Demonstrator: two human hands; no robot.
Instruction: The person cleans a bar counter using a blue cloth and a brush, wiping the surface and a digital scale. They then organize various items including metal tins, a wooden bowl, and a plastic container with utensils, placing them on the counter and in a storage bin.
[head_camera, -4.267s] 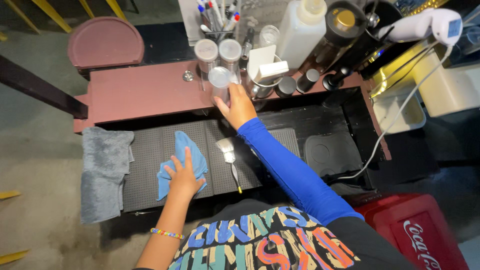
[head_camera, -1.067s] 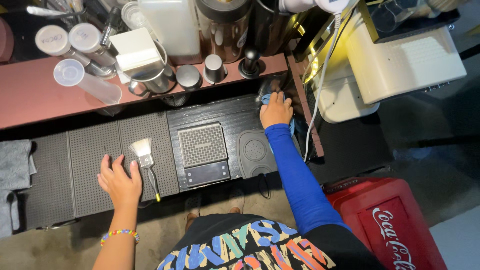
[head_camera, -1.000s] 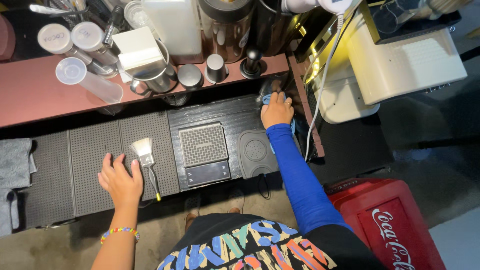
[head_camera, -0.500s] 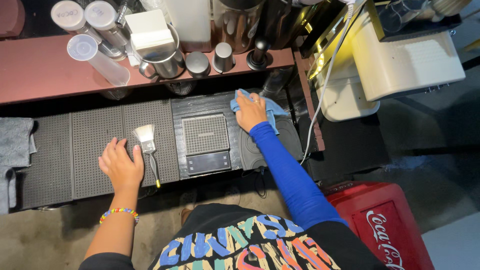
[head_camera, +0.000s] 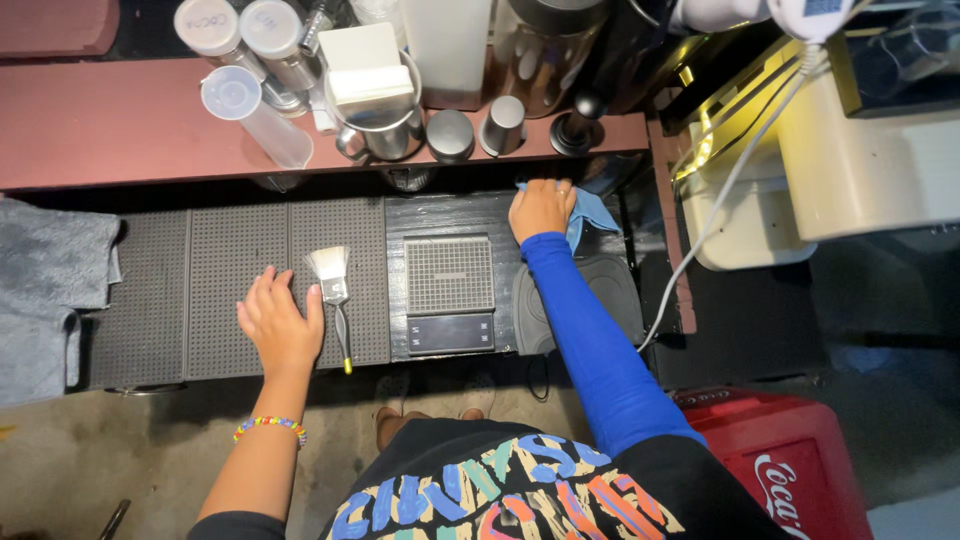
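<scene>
My right hand (head_camera: 540, 208), in a blue sleeve, presses a blue cloth (head_camera: 592, 210) flat on the black counter just below the reddish shelf (head_camera: 120, 130). My left hand (head_camera: 280, 322) rests palm down with fingers spread on the black perforated mat (head_camera: 220, 280), holding nothing. A small brush (head_camera: 332, 282) with pale bristles lies just right of that hand, its handle toward me. A flat black scale (head_camera: 450, 295) with a gridded top sits between the two hands.
The shelf carries lidded clear cups (head_camera: 240, 100), a steel pitcher with a white box (head_camera: 372, 95), small metal canisters (head_camera: 475, 128) and a tamper (head_camera: 575, 125). A grey towel (head_camera: 45, 290) lies at far left. A cream machine (head_camera: 860, 150) and a red crate (head_camera: 800, 460) stand to the right.
My right hand has slid the blue cloth leftward from the far right corner to the counter beside the scale. The left hand stays on the mat by the brush.
</scene>
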